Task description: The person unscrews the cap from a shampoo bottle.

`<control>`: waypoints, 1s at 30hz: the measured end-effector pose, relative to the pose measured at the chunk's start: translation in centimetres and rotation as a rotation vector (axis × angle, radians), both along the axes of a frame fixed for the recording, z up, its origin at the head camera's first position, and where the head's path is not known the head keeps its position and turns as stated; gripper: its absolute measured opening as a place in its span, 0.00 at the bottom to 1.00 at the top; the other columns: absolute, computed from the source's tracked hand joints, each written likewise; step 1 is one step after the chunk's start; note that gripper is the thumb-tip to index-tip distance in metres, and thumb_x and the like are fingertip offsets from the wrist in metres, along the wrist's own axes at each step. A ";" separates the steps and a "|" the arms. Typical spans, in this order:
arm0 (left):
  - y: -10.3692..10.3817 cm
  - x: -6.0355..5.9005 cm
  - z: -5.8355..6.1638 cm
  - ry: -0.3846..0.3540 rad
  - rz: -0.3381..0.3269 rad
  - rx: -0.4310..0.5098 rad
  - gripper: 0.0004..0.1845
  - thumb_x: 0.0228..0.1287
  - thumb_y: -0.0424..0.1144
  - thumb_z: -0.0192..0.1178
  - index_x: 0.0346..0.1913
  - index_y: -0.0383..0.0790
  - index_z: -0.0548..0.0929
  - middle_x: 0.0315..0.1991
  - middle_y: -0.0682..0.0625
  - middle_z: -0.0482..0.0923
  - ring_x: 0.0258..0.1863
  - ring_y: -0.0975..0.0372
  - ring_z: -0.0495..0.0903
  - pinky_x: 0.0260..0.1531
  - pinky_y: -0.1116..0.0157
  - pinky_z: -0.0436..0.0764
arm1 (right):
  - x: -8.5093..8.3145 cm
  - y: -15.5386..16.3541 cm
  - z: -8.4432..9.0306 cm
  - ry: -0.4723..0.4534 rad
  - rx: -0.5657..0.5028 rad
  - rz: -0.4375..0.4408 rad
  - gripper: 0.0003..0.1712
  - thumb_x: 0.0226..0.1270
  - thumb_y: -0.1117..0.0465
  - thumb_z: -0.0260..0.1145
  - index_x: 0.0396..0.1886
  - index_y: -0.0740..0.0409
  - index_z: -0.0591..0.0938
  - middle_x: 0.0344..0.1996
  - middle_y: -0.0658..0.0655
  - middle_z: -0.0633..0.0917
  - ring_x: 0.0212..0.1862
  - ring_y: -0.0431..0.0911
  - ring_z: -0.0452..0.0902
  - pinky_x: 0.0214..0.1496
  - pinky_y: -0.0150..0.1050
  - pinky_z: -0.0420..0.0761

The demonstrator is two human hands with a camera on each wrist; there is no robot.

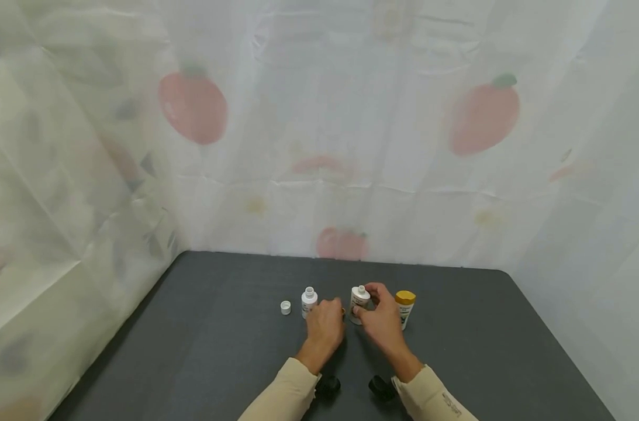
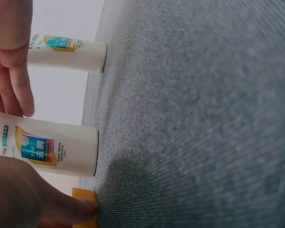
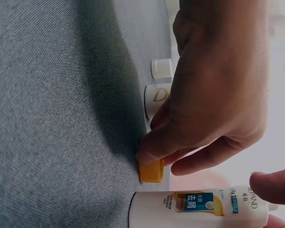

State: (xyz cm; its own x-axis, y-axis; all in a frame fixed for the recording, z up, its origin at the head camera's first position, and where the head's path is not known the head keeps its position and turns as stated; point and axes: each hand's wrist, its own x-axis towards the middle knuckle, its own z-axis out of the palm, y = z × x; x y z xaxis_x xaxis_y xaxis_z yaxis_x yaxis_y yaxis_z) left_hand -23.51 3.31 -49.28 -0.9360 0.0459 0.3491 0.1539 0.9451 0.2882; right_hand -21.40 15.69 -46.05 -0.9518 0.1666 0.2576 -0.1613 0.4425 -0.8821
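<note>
Yellow cap (image 3: 151, 171): we are pinching it, left hand (image 1: 324, 327) curled; right hand (image 1: 384, 318) gripping bottle (image 1: 359, 301). Judging: keeping bottle upright, steady on desk (image 1: 219, 351).

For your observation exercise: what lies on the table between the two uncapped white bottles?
The left hand, its fingers touching a small yellow cap; the right wrist view shows it best.

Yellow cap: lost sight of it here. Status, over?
Left hand pinches yellow cap on table. Right hand grips open bottle. Nothing between.
</note>
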 end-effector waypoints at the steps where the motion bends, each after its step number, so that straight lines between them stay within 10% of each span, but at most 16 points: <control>1: 0.0 0.0 0.0 0.002 -0.006 -0.002 0.06 0.53 0.32 0.75 0.29 0.39 0.86 0.27 0.42 0.88 0.26 0.47 0.86 0.23 0.50 0.83 | 0.1 0.0 0.1 -0.002 0.003 -0.003 0.26 0.58 0.74 0.75 0.57 0.66 0.80 0.54 0.67 0.87 0.62 0.65 0.82 0.66 0.63 0.79; 10: 0.0 0.2 0.8 0.027 -0.053 0.073 0.07 0.54 0.33 0.73 0.29 0.42 0.84 0.29 0.46 0.87 0.28 0.48 0.88 0.24 0.50 0.84 | 0.7 0.4 0.9 0.028 0.026 -0.015 0.28 0.58 0.74 0.74 0.59 0.63 0.80 0.59 0.67 0.86 0.68 0.64 0.79 0.71 0.62 0.76; 20: -1.1 2.2 4.1 0.056 -0.098 0.304 0.24 0.55 0.47 0.80 0.53 0.41 0.90 0.48 0.46 0.91 0.42 0.52 0.90 0.43 0.50 0.88 | 2.5 1.5 2.5 0.030 0.065 0.016 0.31 0.63 0.72 0.74 0.65 0.63 0.77 0.65 0.65 0.82 0.72 0.62 0.75 0.75 0.59 0.73; 30: -1.5 3.3 6.1 0.136 -0.223 0.454 0.30 0.55 0.55 0.79 0.58 0.45 0.88 0.47 0.48 0.92 0.27 0.59 0.87 0.45 0.52 0.89 | 4.8 3.2 4.3 0.102 0.090 0.056 0.32 0.60 0.73 0.76 0.64 0.60 0.78 0.63 0.61 0.84 0.71 0.59 0.77 0.73 0.57 0.75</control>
